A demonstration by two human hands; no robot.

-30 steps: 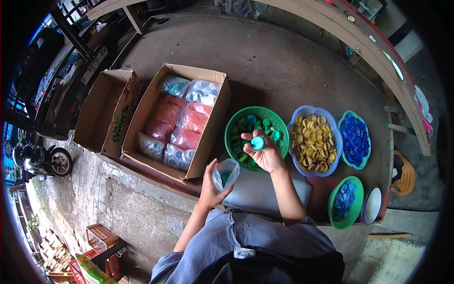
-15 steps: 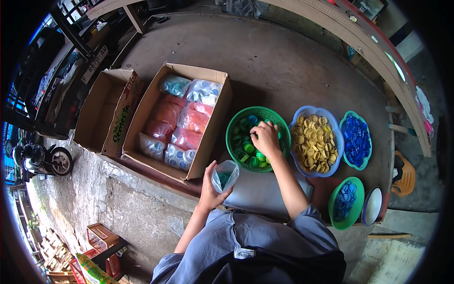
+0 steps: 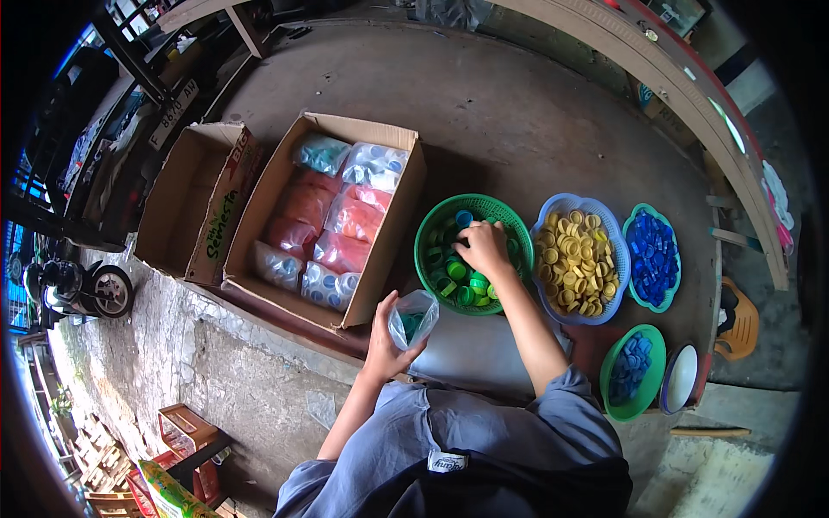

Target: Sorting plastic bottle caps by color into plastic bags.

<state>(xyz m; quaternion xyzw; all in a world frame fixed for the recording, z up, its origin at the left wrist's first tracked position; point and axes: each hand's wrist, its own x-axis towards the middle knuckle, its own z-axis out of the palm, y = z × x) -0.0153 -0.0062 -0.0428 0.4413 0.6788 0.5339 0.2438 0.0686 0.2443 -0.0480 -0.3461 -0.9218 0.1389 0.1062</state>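
Observation:
My left hand (image 3: 386,345) is closed round a clear plastic bag (image 3: 414,318), its mouth spread and dark green bottle caps in the bottom. My right hand (image 3: 484,249) reaches into a green woven basket (image 3: 429,207) of bottle caps (image 3: 456,270), light and dark green with a blue one near the far side. Its fingers are bent down and pinched together, and whatever they grip is hidden beneath them. To the right of that hand stands a lavender basket (image 3: 547,312) heaped with yellow caps (image 3: 577,259).
Left of the green basket, an open cardboard box (image 3: 386,250) holds several filled plastic bags; another box (image 3: 173,216) stands beyond it. At right are a teal basket (image 3: 635,211) of dark blue caps, a green bowl (image 3: 646,393) of blue pieces and a white bowl (image 3: 682,380).
My right hand has shifted slightly left within the green basket, its fingers drawn closer together. My left hand keeps the bag in nearly the same place.

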